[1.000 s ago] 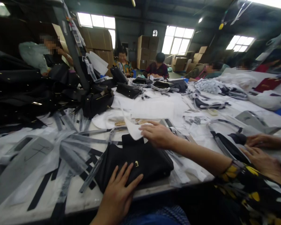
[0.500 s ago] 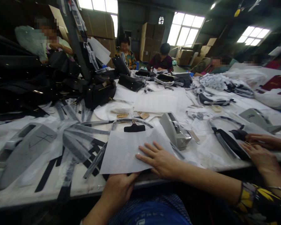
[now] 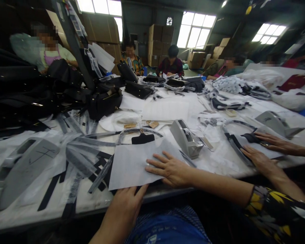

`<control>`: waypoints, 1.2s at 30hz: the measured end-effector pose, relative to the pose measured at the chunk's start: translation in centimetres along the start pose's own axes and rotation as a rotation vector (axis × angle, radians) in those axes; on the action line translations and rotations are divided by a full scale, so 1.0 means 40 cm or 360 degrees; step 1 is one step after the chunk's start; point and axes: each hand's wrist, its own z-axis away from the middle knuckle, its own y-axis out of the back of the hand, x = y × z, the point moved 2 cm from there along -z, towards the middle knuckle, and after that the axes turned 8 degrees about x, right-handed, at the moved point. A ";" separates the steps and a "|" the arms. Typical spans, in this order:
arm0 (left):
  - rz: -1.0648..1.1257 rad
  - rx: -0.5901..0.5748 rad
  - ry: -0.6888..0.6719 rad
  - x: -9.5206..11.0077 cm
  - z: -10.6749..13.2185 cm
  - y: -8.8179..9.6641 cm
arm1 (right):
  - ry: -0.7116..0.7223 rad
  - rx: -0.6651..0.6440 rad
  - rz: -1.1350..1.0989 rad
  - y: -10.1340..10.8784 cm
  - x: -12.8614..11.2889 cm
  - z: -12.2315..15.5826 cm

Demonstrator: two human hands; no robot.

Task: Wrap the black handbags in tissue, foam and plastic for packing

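A white sheet of tissue paper point(image 3: 132, 166) lies over a black handbag near the table's front edge. Only the bag's black tab point(image 3: 143, 138) and a dark sliver at the left show. My right hand point(image 3: 170, 170) rests flat on the sheet's right side with fingers spread, holding nothing. My left hand point(image 3: 128, 202) lies at the sheet's near edge, fingers stretched out against the paper and the table edge.
A grey tape dispenser point(image 3: 185, 138) stands just right of the sheet, another point(image 3: 20, 166) at the left. A co-worker's two hands point(image 3: 259, 159) press on a black strap point(image 3: 234, 142) at the right. Black bags point(image 3: 105, 101) are piled at the back left. Several people sit around the table.
A second ago the black bag lay bare, my left hand on it and my right reaching past it. Now the white sheet covers it, with both hands at the sheet.
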 end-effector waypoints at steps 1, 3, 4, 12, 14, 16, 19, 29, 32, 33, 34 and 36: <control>0.0004 0.0011 0.0000 0.011 -0.007 0.032 | 0.0004 0.0005 0.0005 -0.001 0.000 0.001; 0.0039 0.0001 0.0016 0.025 -0.037 0.092 | 0.0018 0.0016 0.0010 -0.001 -0.001 0.002; 0.0080 -0.0031 0.0037 0.026 -0.061 0.113 | 0.0026 0.0028 0.0010 -0.001 -0.001 0.002; 0.0480 0.0028 0.0060 -0.121 -0.196 -0.023 | 0.0068 0.0156 -0.0055 -0.007 0.009 0.009; 0.0471 0.0053 0.0138 -0.147 -0.167 -0.069 | 0.0048 0.0173 -0.0176 -0.005 0.012 0.012; 0.0477 0.0082 0.0203 -0.152 -0.136 -0.092 | 0.0006 0.0198 -0.0339 -0.002 0.018 0.013; 0.0508 0.0108 0.0251 -0.140 -0.114 -0.097 | -0.0108 0.0282 -0.0506 0.003 0.027 0.008; 0.0596 0.0109 0.0281 -0.134 -0.118 -0.104 | -0.0110 0.0317 -0.0233 -0.011 0.018 -0.012; 0.0606 0.0110 0.0285 -0.134 -0.113 -0.109 | -0.0088 0.0288 -0.0170 -0.015 0.020 -0.012; 0.0606 0.0112 0.0284 -0.134 -0.112 -0.109 | -0.0079 0.0276 -0.0151 -0.017 0.021 -0.012; 0.0605 0.0114 0.0283 -0.134 -0.112 -0.109 | -0.0073 0.0264 -0.0139 -0.019 0.021 -0.011; 0.0603 0.0115 0.0271 -0.134 -0.113 -0.107 | -0.0072 0.0239 -0.0139 -0.024 0.024 -0.008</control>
